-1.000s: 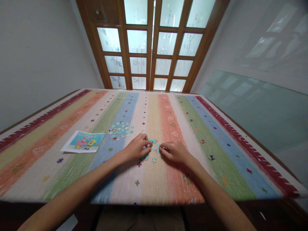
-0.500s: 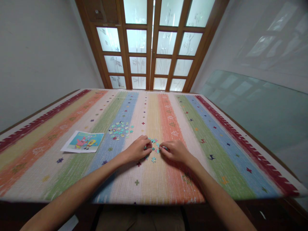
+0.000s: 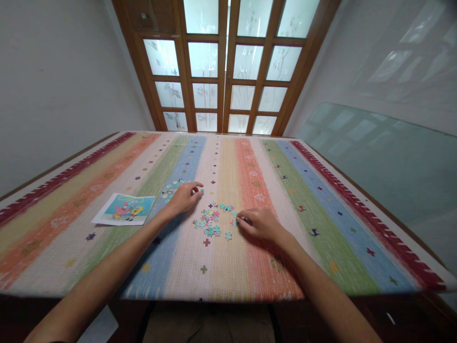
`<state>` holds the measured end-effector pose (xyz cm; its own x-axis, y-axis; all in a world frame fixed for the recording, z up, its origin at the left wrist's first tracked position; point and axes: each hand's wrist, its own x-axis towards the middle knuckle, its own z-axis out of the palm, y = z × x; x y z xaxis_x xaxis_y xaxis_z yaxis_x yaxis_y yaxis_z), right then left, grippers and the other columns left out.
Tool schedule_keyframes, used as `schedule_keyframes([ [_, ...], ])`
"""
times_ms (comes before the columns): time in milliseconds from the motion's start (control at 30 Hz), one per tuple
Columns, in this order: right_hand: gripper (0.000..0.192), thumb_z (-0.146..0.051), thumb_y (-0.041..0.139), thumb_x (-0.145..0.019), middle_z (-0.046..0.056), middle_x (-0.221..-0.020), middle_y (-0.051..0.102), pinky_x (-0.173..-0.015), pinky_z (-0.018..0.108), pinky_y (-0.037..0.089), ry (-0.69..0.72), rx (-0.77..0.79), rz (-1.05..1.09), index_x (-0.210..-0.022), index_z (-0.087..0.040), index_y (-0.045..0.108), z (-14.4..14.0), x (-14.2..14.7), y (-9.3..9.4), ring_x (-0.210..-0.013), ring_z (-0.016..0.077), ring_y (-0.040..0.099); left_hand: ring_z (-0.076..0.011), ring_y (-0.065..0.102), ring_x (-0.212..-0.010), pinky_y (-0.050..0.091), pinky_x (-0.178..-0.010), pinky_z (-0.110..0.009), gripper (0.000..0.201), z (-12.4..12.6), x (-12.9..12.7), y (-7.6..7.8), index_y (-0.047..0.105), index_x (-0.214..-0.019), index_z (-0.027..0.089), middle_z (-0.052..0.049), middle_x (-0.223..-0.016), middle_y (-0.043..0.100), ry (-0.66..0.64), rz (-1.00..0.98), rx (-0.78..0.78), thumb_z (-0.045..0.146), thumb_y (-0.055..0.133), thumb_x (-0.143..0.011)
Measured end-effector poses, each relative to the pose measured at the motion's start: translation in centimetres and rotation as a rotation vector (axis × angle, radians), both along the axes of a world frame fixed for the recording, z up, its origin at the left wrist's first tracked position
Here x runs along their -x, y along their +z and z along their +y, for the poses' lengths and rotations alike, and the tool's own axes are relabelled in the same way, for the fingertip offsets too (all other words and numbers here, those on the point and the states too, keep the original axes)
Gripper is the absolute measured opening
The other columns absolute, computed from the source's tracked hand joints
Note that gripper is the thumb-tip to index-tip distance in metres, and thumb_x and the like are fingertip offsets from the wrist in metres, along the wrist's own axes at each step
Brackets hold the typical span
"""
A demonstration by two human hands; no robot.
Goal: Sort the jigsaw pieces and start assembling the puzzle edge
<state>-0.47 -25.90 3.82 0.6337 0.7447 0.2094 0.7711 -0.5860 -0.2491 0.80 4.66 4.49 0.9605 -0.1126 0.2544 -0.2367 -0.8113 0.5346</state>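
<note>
My left hand (image 3: 184, 196) is at the right edge of the farther group of jigsaw puzzle pieces (image 3: 169, 190), partly covering it. Its thumb and index finger are curled around a small teal piece (image 3: 202, 191) at their tips. My right hand (image 3: 260, 225) rests on the orange stripe, thumb and fingers pinched on a puzzle piece that is mostly hidden. Just left of its fingertips, several joined teal and pink pieces (image 3: 226, 208) form a curved strip. A nearer group of loose pieces (image 3: 210, 217), teal, pink and yellow, lies between the hands, with one teal piece (image 3: 228, 236) apart from it.
A printed picture (image 3: 128, 210) of two cartoon figures lies on the left of the striped tablecloth (image 3: 228, 276). The table's front edge runs close below my forearms. Beyond the far edge stand wooden doors (image 3: 223, 81) with frosted panes, and a glass panel (image 3: 378, 157) leans at the right.
My left hand has moved left and away from me, from the nearer pieces to the farther group, uncovering the nearer pieces. My right hand has stayed in nearly the same place.
</note>
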Motion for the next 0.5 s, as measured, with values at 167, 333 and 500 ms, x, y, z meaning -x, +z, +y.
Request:
schedule_keyframes([
  [167,0.030,-0.028,0.046,-0.094,0.006,-0.072,0.072,-0.059,0.030,0.027,-0.001,-0.023,0.010,-0.082,-0.019,0.072,0.0,0.1,0.0,-0.057,0.0147,0.053,-0.0238,0.061,-0.083,0.047,-0.082,-0.040,0.018,0.9,-0.6,-1.0,0.073,-0.098,0.022,-0.007,-0.088,0.073,-0.028,-0.014,-0.061,0.025,0.059,-0.087],
  [333,0.031,-0.029,0.045,-0.095,0.006,-0.071,0.071,-0.059,0.030,0.027,0.003,-0.019,0.010,-0.081,-0.019,0.072,0.1,0.1,0.0,-0.057,0.0149,0.054,-0.0246,0.060,-0.087,0.047,-0.086,-0.042,0.017,0.8,-1.3,-1.2,0.073,-0.099,0.021,-0.008,-0.090,0.072,-0.043,-0.043,-0.093,0.023,0.060,-0.087],
  [500,0.031,-0.029,0.045,-0.094,0.006,-0.071,0.071,-0.059,0.030,0.027,0.005,-0.027,0.013,-0.081,-0.019,0.071,0.1,0.1,0.0,-0.057,0.0148,0.053,-0.0256,0.059,-0.094,0.046,-0.091,-0.042,0.016,1.0,-2.2,-1.2,0.074,-0.095,0.022,-0.008,-0.091,0.067,-0.081,-0.048,-0.169,0.021,0.061,-0.087],
])
